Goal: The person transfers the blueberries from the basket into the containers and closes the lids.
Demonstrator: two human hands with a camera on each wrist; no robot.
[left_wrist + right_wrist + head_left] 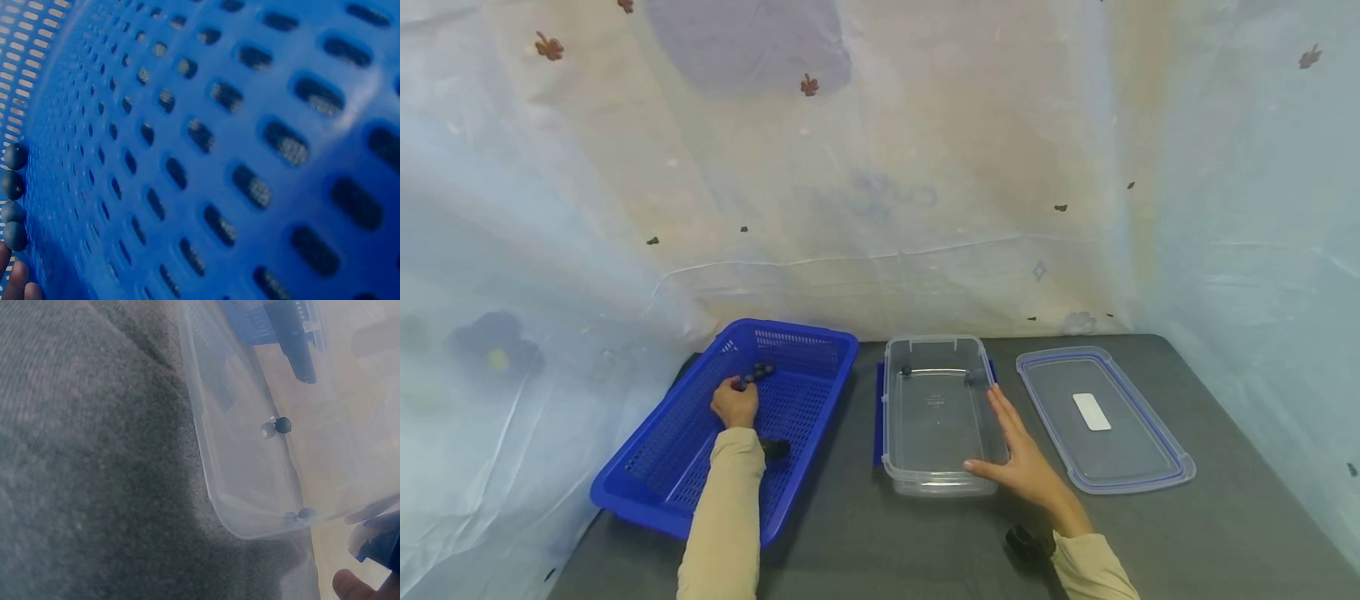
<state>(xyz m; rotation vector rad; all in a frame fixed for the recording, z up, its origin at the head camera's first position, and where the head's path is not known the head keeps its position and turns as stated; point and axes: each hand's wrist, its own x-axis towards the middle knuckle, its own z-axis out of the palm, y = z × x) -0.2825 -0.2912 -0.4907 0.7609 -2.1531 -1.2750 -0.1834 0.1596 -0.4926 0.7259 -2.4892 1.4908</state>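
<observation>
A blue perforated basket [670,467] sits at the left of the grey table. A short row of dark blue balls [760,372] lies on the basket's floor [237,156]. My left hand [735,402] is inside the basket just behind them. In the left wrist view its fingertips [15,282] reach right up to the nearest of the balls [14,236] without closing round it. A clear plastic container [936,479] stands in the middle with one dark ball [906,371] [283,424] at its far left corner and another [306,513] at the far right. My right hand [1018,454] lies flat against its right wall, fingers straight.
The container's clear lid [1101,417], blue-rimmed with a white label, lies flat to the right. A pale patterned plastic sheet forms walls behind and at both sides. A black wrist camera [1026,542] sits by my right cuff.
</observation>
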